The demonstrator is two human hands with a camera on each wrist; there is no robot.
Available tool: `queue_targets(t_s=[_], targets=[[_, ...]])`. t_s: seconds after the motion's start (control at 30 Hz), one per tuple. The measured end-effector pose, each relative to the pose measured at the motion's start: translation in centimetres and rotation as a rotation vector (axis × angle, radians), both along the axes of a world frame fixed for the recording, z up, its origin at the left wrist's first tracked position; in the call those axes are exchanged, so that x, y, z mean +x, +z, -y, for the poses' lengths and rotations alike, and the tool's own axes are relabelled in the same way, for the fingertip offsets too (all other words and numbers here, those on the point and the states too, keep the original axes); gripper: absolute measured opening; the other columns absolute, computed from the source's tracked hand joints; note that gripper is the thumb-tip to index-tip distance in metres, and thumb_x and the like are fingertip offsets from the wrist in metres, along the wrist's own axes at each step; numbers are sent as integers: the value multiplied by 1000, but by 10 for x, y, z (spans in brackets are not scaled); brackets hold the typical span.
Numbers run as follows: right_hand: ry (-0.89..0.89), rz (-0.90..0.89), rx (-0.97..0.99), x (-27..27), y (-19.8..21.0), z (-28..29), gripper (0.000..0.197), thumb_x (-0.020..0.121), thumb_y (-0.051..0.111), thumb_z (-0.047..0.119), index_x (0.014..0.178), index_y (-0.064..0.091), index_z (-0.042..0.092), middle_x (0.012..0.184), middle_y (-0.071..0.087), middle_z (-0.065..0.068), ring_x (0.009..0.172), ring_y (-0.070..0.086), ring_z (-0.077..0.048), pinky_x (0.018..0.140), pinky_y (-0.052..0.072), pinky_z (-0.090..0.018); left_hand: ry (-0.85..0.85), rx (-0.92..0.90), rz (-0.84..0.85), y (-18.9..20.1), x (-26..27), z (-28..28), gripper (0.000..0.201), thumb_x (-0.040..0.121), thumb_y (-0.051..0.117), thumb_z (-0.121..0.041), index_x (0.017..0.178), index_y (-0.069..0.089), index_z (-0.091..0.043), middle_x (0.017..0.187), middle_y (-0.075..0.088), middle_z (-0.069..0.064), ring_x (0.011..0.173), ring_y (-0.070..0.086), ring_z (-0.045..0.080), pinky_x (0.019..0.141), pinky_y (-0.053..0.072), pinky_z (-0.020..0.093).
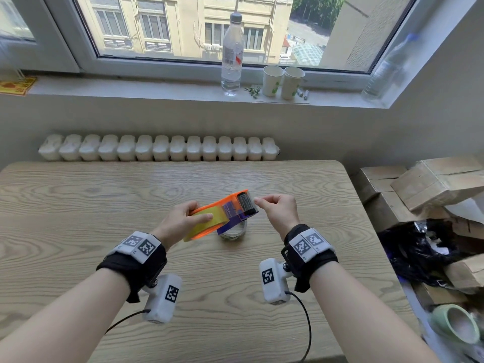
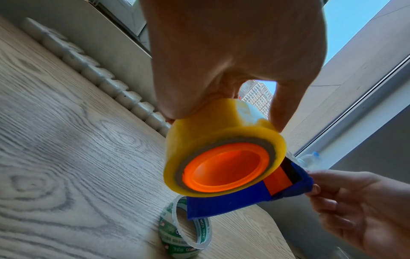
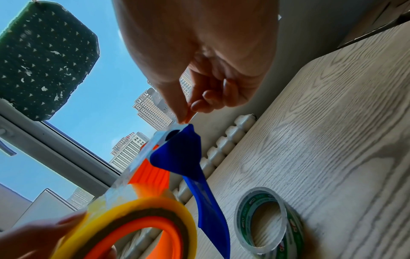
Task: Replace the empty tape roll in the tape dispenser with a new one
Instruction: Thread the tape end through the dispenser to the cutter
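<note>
My left hand (image 1: pixel 199 214) grips an orange and blue tape dispenser (image 1: pixel 233 205) above the wooden table (image 1: pixel 104 205), thumb lying on the full yellow tape roll (image 1: pixel 207 222) mounted on it. My right hand (image 1: pixel 258 201) pinches the clear tape end at the black roller end. In the left wrist view the yellow roll (image 2: pixel 221 136) sits on the orange hub (image 2: pixel 226 170). The right wrist view has my fingertips (image 3: pixel 184 121) holding the tape strip (image 3: pixel 142 157) over the blue nose (image 3: pixel 177 154). An empty roll core (image 1: pixel 233 233) with green print lies on the table under the dispenser.
Cardboard boxes (image 1: pixel 432 184) and a black bag (image 1: pixel 419 252) are piled past the table's right edge, with a green cup (image 1: pixel 455 326) nearer me. A white radiator (image 1: pixel 157 148) runs behind the table. A water bottle (image 1: pixel 231 53) and paper cups (image 1: pixel 272 81) stand on the sill.
</note>
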State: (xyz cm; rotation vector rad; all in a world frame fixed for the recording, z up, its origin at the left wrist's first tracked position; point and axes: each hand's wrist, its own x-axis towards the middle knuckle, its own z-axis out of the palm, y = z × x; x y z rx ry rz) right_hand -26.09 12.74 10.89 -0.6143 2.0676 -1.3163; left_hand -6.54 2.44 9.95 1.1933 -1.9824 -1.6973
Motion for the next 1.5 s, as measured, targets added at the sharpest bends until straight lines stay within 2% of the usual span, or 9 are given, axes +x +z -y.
queue_targets(t_s=[0.33, 0.4, 0.5, 0.73, 0.93, 1.17, 1.27, 1.33, 1.5], targets=[[24, 34, -19, -4, -4, 2, 18, 82, 69, 18, 66, 60, 14, 69, 59, 1, 70, 53, -12, 64, 42, -19, -14, 54, -47, 0, -2, 4, 24, 63, 68, -34, 56, 47, -24, 58, 45, -8, 50, 44, 3, 51, 32, 20], [15, 66, -22, -5, -8, 2, 14, 80, 71, 22, 78, 62, 11, 77, 61, -2, 74, 54, -13, 63, 42, -21, -18, 58, -51, -1, -2, 6, 32, 56, 70, -41, 57, 45, -22, 59, 42, -7, 49, 42, 3, 51, 31, 20], [1, 124, -12, -6, -14, 1, 34, 77, 73, 32, 101, 56, 14, 93, 59, -4, 73, 50, -11, 61, 38, -22, -11, 83, -81, -3, 0, 8, 36, 51, 68, -46, 57, 44, -20, 57, 42, -9, 46, 42, 1, 47, 31, 16], [84, 221, -16, -4, -9, 1, 44, 87, 55, 45, 114, 52, 10, 93, 58, 1, 79, 53, -12, 65, 39, -27, -25, 86, -117, -3, 1, 11, 31, 59, 70, -34, 59, 45, -17, 56, 44, -9, 43, 42, -3, 42, 31, 8], [154, 138, -39, 3, -14, 0, 42, 84, 64, 37, 113, 54, 8, 102, 62, -7, 84, 56, -4, 66, 43, -19, -70, 69, -86, 5, 3, 13, 37, 51, 67, -46, 60, 46, -17, 62, 43, -3, 50, 42, 3, 46, 30, 12], [216, 126, -80, 9, -18, -2, 33, 93, 52, 26, 107, 65, -2, 90, 64, -9, 76, 56, -7, 57, 44, -7, -134, -9, 6, 3, 5, 10, 27, 65, 66, -34, 65, 47, -15, 64, 48, -1, 58, 46, 10, 45, 34, 10], [209, 226, -144, 13, -19, 0, 30, 93, 52, 15, 104, 65, -10, 62, 64, 11, 54, 55, 8, 56, 46, -7, -128, 29, -31, 1, 7, 9, 34, 56, 70, -41, 62, 46, -17, 61, 46, -3, 52, 45, 5, 45, 33, 12], [218, 234, -150, 13, -20, 2, 28, 92, 54, 15, 102, 67, -7, 57, 65, 17, 56, 56, 6, 62, 48, -11, -111, 57, -58, 1, 9, 9, 38, 50, 68, -45, 61, 45, -17, 58, 46, -7, 49, 44, 3, 45, 32, 12], [225, 206, -89, 13, -16, 2, 37, 95, 47, 31, 84, 67, 2, 68, 63, -3, 56, 59, -2, 53, 49, -11, -76, 115, -109, 0, 10, 10, 37, 48, 69, -43, 59, 45, -16, 58, 43, -5, 46, 42, 2, 43, 30, 13]])
